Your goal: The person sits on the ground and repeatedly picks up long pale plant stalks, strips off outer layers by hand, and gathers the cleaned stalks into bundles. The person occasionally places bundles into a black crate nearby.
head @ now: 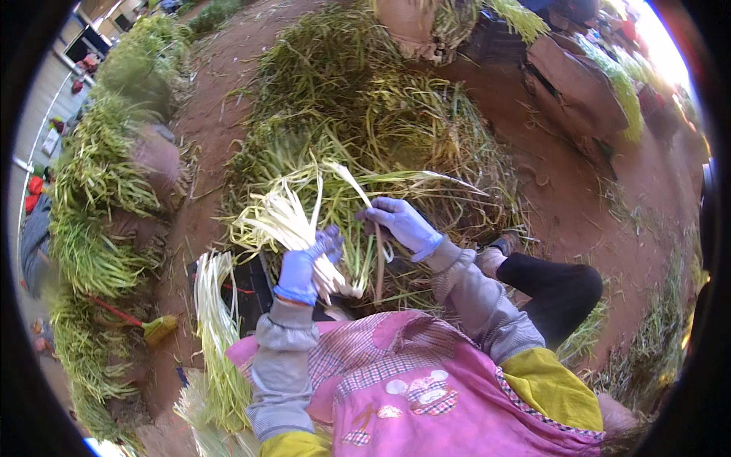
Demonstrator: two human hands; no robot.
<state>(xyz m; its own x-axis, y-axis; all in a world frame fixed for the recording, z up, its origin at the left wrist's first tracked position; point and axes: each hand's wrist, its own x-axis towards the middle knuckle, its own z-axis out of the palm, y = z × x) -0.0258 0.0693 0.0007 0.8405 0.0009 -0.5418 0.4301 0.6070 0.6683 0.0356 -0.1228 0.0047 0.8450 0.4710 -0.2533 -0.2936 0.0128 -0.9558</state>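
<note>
My left hand point(301, 267), in a bluish-purple glove, is closed around a bunch of white-stemmed greens point(291, 214), which look like garlic greens or leeks. Stems stick out on both sides of that fist. To its right, my right hand point(402, 225), gloved alike, pinches a single stalk point(355, 184) between thumb and fingers. The stalk's pale end points up and left, and a limp brownish strip point(380, 265) hangs below the fingers. Under and beyond both hands spreads a heap of loose green and yellowing leaves point(377, 120).
Beside my left arm, bundled pale greens point(220, 343) lie by a black crate point(251, 285). A broom point(159, 329) rests on the earth floor point(205, 114) near a long row of greens point(97, 228). More greens lie over brown sacking point(577, 85) at upper right. My bent leg point(557, 291) is at right.
</note>
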